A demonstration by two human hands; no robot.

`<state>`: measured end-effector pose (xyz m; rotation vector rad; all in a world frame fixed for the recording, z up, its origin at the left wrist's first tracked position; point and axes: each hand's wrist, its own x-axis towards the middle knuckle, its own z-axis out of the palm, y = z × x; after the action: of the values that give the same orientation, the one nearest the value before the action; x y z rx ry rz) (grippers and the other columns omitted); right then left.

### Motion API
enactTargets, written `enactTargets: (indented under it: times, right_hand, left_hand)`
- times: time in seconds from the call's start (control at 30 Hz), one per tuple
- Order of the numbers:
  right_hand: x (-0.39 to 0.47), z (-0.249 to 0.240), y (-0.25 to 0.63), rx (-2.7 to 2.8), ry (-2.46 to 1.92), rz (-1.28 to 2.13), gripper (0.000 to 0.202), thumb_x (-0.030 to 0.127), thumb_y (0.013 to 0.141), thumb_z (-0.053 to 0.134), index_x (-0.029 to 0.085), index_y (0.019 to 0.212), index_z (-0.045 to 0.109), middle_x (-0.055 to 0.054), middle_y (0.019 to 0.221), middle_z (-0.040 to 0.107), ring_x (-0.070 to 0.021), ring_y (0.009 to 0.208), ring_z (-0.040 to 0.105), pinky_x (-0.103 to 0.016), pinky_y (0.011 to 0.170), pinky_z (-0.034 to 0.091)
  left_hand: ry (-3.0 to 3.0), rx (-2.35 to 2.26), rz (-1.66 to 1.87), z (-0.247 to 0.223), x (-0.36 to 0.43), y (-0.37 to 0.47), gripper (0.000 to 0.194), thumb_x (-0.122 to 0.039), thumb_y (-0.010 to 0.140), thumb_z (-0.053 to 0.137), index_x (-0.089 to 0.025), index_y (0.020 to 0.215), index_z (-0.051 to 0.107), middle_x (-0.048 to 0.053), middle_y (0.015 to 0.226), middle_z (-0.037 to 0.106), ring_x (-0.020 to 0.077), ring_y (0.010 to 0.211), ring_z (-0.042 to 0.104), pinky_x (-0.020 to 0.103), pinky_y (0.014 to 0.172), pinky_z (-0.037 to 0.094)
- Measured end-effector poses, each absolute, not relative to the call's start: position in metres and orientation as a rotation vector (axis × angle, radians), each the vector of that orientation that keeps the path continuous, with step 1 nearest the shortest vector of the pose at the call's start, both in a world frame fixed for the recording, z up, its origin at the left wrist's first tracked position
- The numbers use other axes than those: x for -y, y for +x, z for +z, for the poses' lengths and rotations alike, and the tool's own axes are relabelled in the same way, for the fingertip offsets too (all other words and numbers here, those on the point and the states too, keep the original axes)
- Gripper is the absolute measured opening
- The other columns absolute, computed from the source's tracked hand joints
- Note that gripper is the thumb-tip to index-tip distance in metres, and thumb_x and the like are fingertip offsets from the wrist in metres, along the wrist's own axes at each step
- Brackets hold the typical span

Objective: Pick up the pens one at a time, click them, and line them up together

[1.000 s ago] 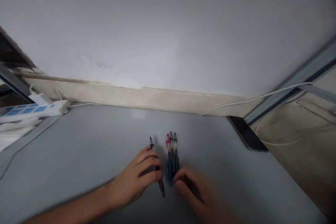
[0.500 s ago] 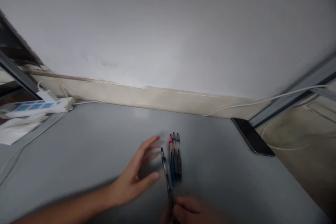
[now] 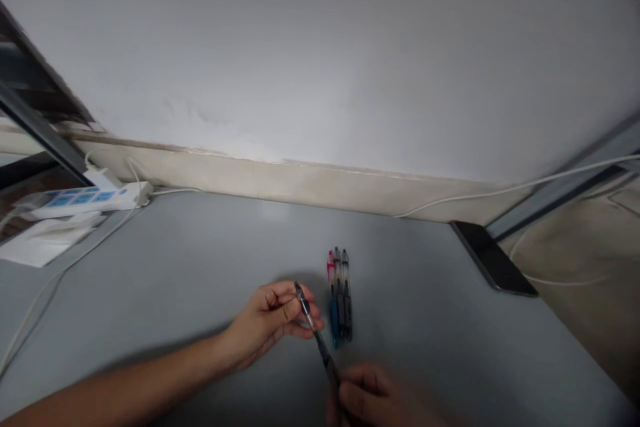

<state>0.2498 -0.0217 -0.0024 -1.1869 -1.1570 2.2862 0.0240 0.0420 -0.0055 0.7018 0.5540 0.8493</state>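
Observation:
A black retractable pen (image 3: 320,343) with a clear barrel slants between my two hands. My left hand (image 3: 267,321) has its thumb and fingers closed around the pen's upper end, near the clip. At the lower end, my right hand (image 3: 367,392) grips the dark part of the pen; it is somewhat blurred and partly cut off by the bottom edge. Just beyond, three pens lie side by side on the desk: one with a red top and blue grip (image 3: 334,317), and two black ones (image 3: 341,303), (image 3: 347,300).
On the grey desk (image 3: 200,260), a black phone (image 3: 493,259) lies near the right edge. A white power strip (image 3: 95,199) with blue sockets and a white cable (image 3: 83,259) are at the left. A wall (image 3: 310,80) rises behind the desk.
My left hand was apart from the pen with its fingers spread; it has now closed on the upper end. The pen's top has tilted left. The view has shifted slightly.

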Motion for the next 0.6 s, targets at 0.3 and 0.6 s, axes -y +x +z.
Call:
enactTargets:
  times: [0.3,0.6]
  right_hand:
    - [0.021,0.006,0.246,1.195,-1.381,2.146,0.047,0.059,0.071,0.080,0.022,0.058,0.055,0.009,0.050,0.045,-0.0067,0.046,0.033,-0.024,0.045,0.019]
    - [0.023,-0.001,0.241,0.968,-1.225,2.214,0.066,0.082,0.059,0.078,0.024,0.073,0.050,0.008,0.062,0.052,-0.0083,0.055,0.049,-0.021,0.054,0.034]
  left_hand:
    - [0.781,-0.745,0.889,-0.005,-0.039,0.026,0.038,-0.048,0.076,0.090,-0.013,0.085,0.076,0.007,0.079,0.082,0.0164,0.073,0.079,0.018,0.061,0.056]
    - [0.852,-0.770,0.899,-0.005,-0.040,0.025,0.045,-0.053,0.075,0.088,-0.013,0.089,0.073,0.007,0.080,0.081,0.0175,0.071,0.076,0.025,0.065,0.058]
